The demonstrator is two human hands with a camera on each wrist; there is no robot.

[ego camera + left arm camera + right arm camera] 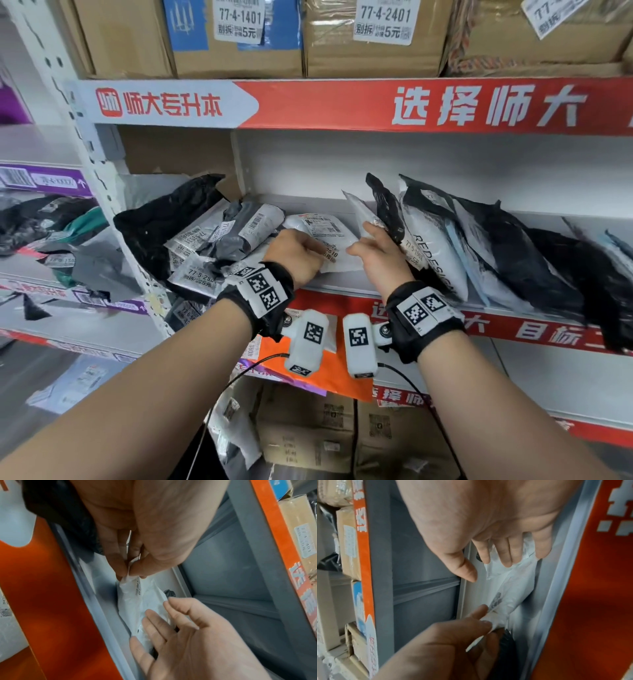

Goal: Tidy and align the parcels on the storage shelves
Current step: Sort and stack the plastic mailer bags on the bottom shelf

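- Left hand is pinching the near corner of the white parcel, thumb and fingers clamped together on it.
- Right hand is lying at its 3 o'clock, fingers spread apart, resting on the wrapper.
- Parcel is lying flat on the middle shelf.
- Leaning mailers are standing at 3 o'clock.

Bright, even light overhead; soft shadows under the shelves. Edges bend, wrist views look dim and blurred.
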